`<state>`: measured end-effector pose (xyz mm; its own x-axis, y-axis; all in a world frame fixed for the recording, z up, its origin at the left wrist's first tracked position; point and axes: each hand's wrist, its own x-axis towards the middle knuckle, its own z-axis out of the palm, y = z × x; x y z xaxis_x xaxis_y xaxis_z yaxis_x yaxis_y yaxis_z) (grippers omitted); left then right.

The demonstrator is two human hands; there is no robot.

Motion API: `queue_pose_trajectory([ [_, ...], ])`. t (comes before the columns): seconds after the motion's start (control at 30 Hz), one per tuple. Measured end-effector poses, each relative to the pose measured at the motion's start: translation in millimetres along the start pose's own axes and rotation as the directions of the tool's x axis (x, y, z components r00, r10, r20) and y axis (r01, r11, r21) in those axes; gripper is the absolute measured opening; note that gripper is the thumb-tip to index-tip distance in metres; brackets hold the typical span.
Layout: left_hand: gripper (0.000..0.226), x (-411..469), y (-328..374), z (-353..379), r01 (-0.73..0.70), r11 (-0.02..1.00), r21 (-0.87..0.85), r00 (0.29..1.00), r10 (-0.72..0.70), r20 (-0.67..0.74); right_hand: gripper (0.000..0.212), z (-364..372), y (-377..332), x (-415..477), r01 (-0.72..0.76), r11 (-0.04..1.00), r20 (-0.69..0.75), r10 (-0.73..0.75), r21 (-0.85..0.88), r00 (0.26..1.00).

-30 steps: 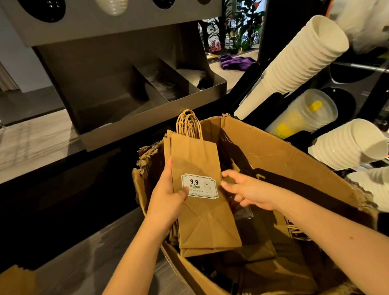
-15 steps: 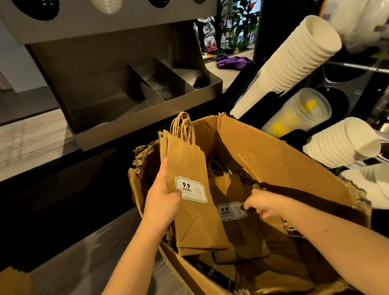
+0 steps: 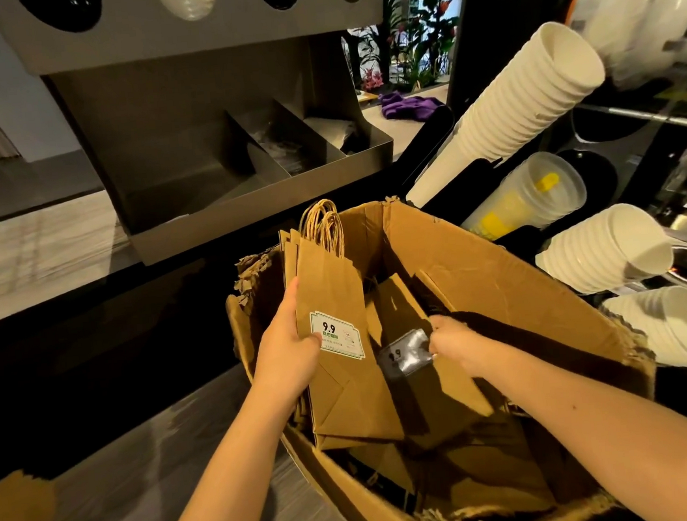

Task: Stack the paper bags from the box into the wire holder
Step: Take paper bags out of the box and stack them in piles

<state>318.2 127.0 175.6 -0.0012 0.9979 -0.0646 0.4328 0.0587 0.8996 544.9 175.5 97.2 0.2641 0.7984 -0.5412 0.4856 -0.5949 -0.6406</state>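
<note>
Left hand (image 3: 289,349): thumb and fingers clamped on flat kraft bag bundle (image 3: 329,286), upright, twisted-paper handles above the grip.
Right hand (image 3: 457,344): pinching the edge of a loose bag (image 3: 442,388), right of the bundle, low inside.
Box (image 3: 478,274): corrugated cardboard, ragged torn rims, around both grips.

We're behind the serving counter (image 3: 45,251) of a drinks shop. Long sleeves of white paper cups (image 3: 526,98) jut out on the right, with clear plastic cups (image 3: 534,196) nested just below. A steel dispenser unit (image 3: 216,126) stands at the counter, with round cup holes along its top and divided trays beneath. Takeaway paper bags (image 3: 327,278) carry a 9.9 price sticker (image 3: 336,335), and leafy plants (image 3: 418,28) show beyond.
</note>
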Motion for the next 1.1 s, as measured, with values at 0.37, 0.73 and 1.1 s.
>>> queue_pose_trajectory([
  [0.37, 0.065, 5, -3, 4, 0.087, 0.989, 0.119, 0.993, -0.076, -0.089, 0.051, -32, -4, -1, 0.136, 0.965, -0.189, -0.094, 0.225, 0.978],
  [0.73, 0.064, 2, 1, 0, 0.052, 0.998, 0.039, 0.999, -0.052, 0.010, 0.077, -23, -4, -11, -0.033, 0.781, 0.260, -0.167, 0.623, 0.951],
  [1.1, 0.056, -3, 6, 0, -0.041, 0.999, -0.027, 0.996, 0.043, 0.077, 0.070, 11, -11, -13, 0.025, 0.925, 0.487, -0.222, 0.378, 0.844],
])
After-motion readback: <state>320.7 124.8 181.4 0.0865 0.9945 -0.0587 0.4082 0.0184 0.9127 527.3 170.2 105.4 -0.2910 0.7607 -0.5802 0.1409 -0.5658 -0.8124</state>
